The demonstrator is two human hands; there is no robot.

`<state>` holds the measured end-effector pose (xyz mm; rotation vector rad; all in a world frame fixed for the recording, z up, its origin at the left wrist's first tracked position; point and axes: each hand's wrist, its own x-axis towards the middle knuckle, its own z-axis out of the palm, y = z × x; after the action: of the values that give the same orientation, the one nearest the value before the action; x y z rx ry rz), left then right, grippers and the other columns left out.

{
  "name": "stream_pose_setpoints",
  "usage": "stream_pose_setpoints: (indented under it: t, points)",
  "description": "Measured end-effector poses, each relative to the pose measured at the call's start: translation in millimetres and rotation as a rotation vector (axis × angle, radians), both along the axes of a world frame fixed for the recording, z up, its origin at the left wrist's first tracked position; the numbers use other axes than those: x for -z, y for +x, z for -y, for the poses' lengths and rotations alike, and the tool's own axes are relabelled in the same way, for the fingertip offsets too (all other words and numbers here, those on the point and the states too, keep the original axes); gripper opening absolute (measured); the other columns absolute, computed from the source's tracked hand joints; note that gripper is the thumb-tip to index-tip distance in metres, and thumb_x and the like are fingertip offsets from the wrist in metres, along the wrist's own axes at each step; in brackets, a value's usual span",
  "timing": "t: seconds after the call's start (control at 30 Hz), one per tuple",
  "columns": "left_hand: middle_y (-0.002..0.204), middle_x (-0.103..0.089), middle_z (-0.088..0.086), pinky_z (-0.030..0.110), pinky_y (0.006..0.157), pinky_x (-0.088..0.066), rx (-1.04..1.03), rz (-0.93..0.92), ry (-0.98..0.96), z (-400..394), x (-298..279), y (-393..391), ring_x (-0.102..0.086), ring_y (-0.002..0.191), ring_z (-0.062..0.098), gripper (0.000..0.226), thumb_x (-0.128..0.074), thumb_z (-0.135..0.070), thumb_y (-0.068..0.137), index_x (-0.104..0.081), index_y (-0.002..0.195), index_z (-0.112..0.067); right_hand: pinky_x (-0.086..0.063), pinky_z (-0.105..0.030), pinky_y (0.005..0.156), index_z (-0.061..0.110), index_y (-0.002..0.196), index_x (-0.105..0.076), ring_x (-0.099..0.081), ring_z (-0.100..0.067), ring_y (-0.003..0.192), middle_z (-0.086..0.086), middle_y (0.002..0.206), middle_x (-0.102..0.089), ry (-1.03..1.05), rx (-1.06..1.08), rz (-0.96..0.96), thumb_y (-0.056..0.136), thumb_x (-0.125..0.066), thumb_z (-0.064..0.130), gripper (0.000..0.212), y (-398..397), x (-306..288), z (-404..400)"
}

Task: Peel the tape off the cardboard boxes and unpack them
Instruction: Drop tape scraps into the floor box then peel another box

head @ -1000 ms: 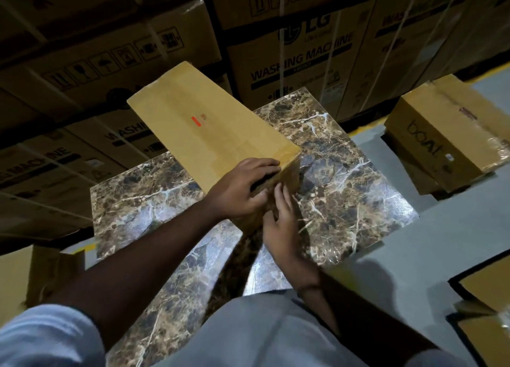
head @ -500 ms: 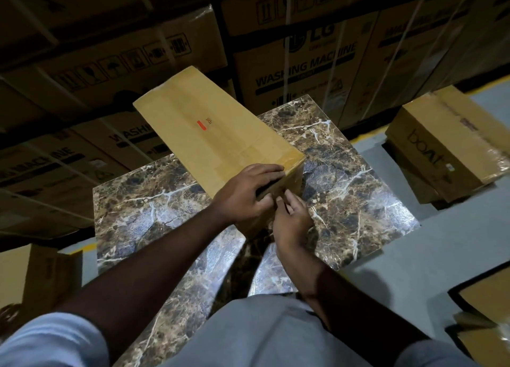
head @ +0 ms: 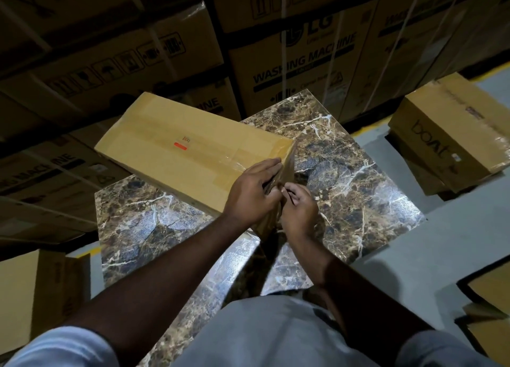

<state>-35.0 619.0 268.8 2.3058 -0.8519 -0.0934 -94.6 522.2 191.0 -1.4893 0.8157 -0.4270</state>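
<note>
Since a second ago the right hand (head: 299,211) has gone from flat, straight fingers against the box (head: 193,157) end to a curled pinch at the tape (head: 249,161) there, while the left hand (head: 254,193) has kept its place on the near corner. The left hand grips that corner, fingers bent over the top edge onto the clear tape. The right hand touches the left at the box's near end, thumb and forefinger closed on what looks like a tape end; the strip itself is too dim to make out. The box lies on the marbled worktop (head: 358,187), its far end overhanging toward 11 o'clock. At 2 o'clock a "boat" box (head: 452,135) sits on the floor (head: 414,270), and washing-machine cartons (head: 303,63) stand stacked at 12 o'clock.
</note>
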Motion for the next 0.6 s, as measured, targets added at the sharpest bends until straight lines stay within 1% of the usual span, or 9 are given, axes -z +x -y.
stream_pose_setpoints:
  t: [0.07,0.13,0.23,0.33,0.43,0.5,0.57,0.6]
  points:
    - [0.146,-0.060,0.003,0.015,0.112,-0.038,-0.006,-0.006,0.000,0.2,2.0,-0.4,-0.053,0.136,0.012,0.056,-0.068,-0.014,0.083,-0.064,0.139,-0.009,-0.060,-0.043,0.093,-0.001,0.110,-0.075,-0.070,-0.022,0.100,-0.003,0.108,-0.067,-0.049,-0.017,0.013,0.094,-0.068,-0.004,0.018,0.7,1.1,1.1]
    - [0.146,-0.060,0.002,0.012,0.113,-0.036,-0.013,-0.013,0.004,1.0,2.9,0.3,-0.052,0.137,0.010,0.057,-0.068,-0.014,0.083,-0.064,0.139,-0.010,-0.059,-0.044,0.092,-0.001,0.110,-0.075,-0.069,-0.022,0.098,-0.001,0.105,-0.066,-0.090,-0.015,-0.005,0.094,-0.068,-0.004,0.018,0.5,1.7,-0.4]
    - [0.147,-0.059,0.001,0.014,0.113,-0.037,-0.016,-0.008,0.011,1.3,2.5,1.0,-0.051,0.138,0.009,0.057,-0.067,-0.015,0.083,-0.063,0.139,-0.010,-0.059,-0.047,0.092,-0.002,0.111,-0.074,-0.070,-0.024,0.100,0.002,0.104,-0.065,-0.099,-0.007,-0.010,0.093,-0.064,-0.009,0.022,0.1,3.1,-4.6]
    - [0.147,-0.059,0.001,0.017,0.114,-0.038,-0.020,-0.003,0.012,1.3,3.4,0.5,-0.051,0.138,0.008,0.057,-0.067,-0.016,0.083,-0.063,0.140,-0.011,-0.059,-0.049,0.092,0.001,0.111,-0.074,-0.070,-0.024,0.100,-0.001,0.106,-0.067,-0.107,-0.006,-0.022,0.093,-0.065,-0.007,0.022,-0.8,4.3,-7.6]
    - [0.147,-0.059,0.001,0.017,0.115,-0.037,-0.026,-0.009,0.009,1.6,3.6,-0.6,-0.050,0.139,0.008,0.057,-0.066,-0.016,0.084,-0.063,0.140,-0.011,-0.059,-0.049,0.092,0.003,0.112,-0.074,-0.070,-0.023,0.101,-0.002,0.107,-0.068,-0.088,-0.019,-0.020,0.094,-0.067,-0.002,0.019,-4.0,2.8,-9.1]
    - [0.148,-0.058,0.002,0.017,0.115,-0.037,-0.022,-0.003,0.009,1.6,4.1,-0.5,-0.050,0.139,0.009,0.056,-0.068,-0.014,0.085,-0.062,0.140,-0.010,-0.059,-0.048,0.093,0.009,0.111,-0.075,-0.070,-0.022,0.102,-0.003,0.109,-0.071,-0.040,-0.027,-0.031,0.095,-0.068,0.000,0.019,-7.0,-0.4,-9.0]
    - [0.148,-0.058,0.002,0.018,0.115,-0.037,-0.017,0.004,0.010,1.4,4.9,-0.8,-0.050,0.139,0.009,0.056,-0.070,-0.013,0.085,-0.062,0.141,-0.010,-0.060,-0.045,0.091,0.018,0.111,-0.073,-0.072,-0.019,0.101,-0.001,0.107,-0.074,0.052,-0.013,-0.046,0.095,-0.069,0.002,0.023,-8.6,-2.3,-7.6]
    - [0.148,-0.058,0.001,0.018,0.115,-0.037,-0.016,0.005,0.008,1.1,5.0,-0.8,-0.050,0.139,0.009,0.057,-0.070,-0.012,0.085,-0.062,0.141,-0.010,-0.061,-0.042,0.090,0.019,0.116,-0.072,-0.072,-0.017,0.101,0.000,0.107,-0.074,0.087,0.000,-0.039,0.094,-0.070,0.002,0.028,-9.0,-2.9,-7.2]
